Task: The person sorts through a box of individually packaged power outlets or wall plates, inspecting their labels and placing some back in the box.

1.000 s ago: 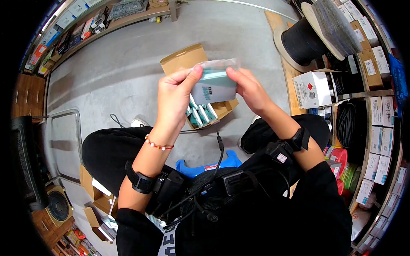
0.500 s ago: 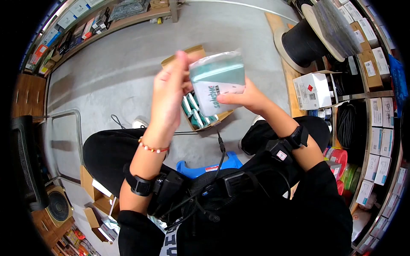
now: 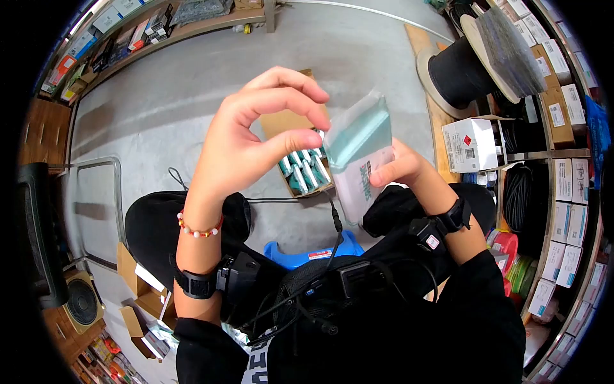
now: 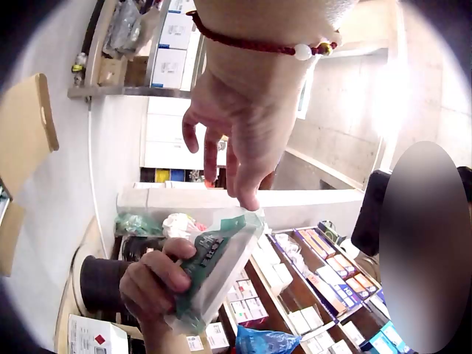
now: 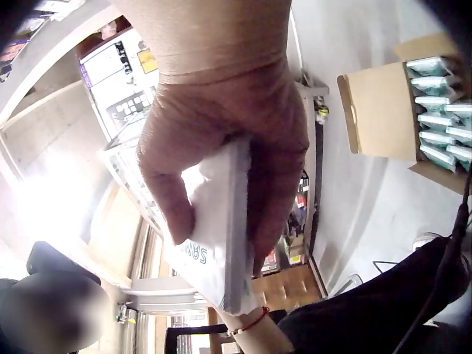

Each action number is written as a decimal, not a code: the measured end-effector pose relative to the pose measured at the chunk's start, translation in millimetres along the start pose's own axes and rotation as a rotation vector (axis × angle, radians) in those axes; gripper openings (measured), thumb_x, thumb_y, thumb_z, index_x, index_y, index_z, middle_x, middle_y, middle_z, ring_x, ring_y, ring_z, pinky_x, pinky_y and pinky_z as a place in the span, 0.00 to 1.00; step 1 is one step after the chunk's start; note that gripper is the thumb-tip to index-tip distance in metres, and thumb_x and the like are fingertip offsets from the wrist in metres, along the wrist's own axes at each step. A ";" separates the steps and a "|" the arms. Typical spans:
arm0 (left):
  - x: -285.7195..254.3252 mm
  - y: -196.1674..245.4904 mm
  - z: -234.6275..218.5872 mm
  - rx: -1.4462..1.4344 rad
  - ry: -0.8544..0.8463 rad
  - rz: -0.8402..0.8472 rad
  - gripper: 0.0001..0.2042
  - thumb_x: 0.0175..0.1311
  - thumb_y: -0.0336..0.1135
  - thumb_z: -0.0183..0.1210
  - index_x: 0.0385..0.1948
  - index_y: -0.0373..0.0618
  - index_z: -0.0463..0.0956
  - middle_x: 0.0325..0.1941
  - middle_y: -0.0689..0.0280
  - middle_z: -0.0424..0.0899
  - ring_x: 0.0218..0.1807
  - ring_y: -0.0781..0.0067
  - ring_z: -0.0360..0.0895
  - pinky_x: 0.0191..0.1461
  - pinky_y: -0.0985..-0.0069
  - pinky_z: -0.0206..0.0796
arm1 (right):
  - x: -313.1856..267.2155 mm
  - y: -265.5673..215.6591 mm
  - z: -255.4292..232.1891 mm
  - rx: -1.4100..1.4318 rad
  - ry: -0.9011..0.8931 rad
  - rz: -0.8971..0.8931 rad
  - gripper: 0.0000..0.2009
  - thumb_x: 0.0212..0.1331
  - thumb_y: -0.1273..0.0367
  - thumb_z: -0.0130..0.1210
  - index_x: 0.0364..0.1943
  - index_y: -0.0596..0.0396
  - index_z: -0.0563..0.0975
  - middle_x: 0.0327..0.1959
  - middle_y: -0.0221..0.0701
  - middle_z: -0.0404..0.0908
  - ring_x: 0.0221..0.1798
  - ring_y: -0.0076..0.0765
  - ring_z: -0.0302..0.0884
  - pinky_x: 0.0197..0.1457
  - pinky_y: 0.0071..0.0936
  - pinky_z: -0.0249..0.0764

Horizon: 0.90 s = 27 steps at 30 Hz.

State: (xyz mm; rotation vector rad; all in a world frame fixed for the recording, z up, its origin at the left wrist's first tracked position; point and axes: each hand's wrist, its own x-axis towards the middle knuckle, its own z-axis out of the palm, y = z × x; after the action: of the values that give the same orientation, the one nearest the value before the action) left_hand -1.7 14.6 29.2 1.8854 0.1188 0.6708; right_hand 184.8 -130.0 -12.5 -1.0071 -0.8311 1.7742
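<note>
A flat teal-and-white box in a clear plastic bag is held up above the floor, tilted. My right hand grips it by its lower right side, thumb on the white printed face; the right wrist view shows the fingers behind the pack. My left hand pinches the bag's edge between thumb and index finger, the other fingers curving loosely above. In the left wrist view, these fingertips meet the bag's top corner. Beneath the hands stands an open cardboard carton of several similar bagged packs.
A blue plastic stool is between the person's legs. To the right are a large cable reel, a white box and shelves of small boxes. More open cartons lie at the lower left. A dark cable hangs near the carton.
The left hand swung away from the pack, then came back to its left edge. The right hand shifted its hold lower, and the pack turned and moved right.
</note>
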 end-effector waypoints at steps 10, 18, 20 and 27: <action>-1.9 8.8 0.4 -0.027 -0.051 0.075 0.09 0.32 0.29 0.66 0.18 0.42 0.76 0.29 0.67 0.69 0.38 0.70 0.68 0.46 0.73 0.59 | -2.0 3.2 -1.4 -0.012 -0.052 0.008 0.33 0.33 0.70 0.61 0.51 0.59 0.64 0.44 0.36 0.72 0.47 0.31 0.69 0.50 0.27 0.64; -1.6 10.2 1.3 0.145 0.059 0.106 0.06 0.34 0.24 0.61 0.18 0.42 0.76 0.27 0.67 0.70 0.32 0.75 0.69 0.37 0.79 0.60 | 1.1 3.1 -1.5 0.015 0.024 -0.017 0.30 0.35 0.70 0.61 0.50 0.59 0.65 0.43 0.35 0.72 0.46 0.30 0.69 0.49 0.26 0.64; -0.2 8.0 0.3 0.235 0.083 0.167 0.06 0.35 0.25 0.61 0.19 0.44 0.77 0.27 0.69 0.71 0.28 0.80 0.69 0.30 0.84 0.59 | 2.6 3.1 -1.3 0.004 0.039 -0.030 0.30 0.35 0.69 0.61 0.49 0.59 0.65 0.43 0.34 0.72 0.46 0.30 0.69 0.49 0.26 0.64; -0.3 6.8 -0.2 0.455 0.106 0.188 0.06 0.33 0.24 0.59 0.17 0.44 0.75 0.27 0.69 0.71 0.30 0.75 0.68 0.30 0.82 0.59 | 3.8 -1.8 3.4 -0.006 0.123 0.020 0.30 0.37 0.68 0.61 0.50 0.59 0.65 0.43 0.34 0.72 0.46 0.30 0.69 0.50 0.26 0.64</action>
State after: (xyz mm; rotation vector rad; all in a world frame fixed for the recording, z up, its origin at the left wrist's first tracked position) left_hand -3.6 11.8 35.1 2.3166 0.1745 0.9316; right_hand 181.4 -126.2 -10.6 -1.1203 -0.7526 1.7082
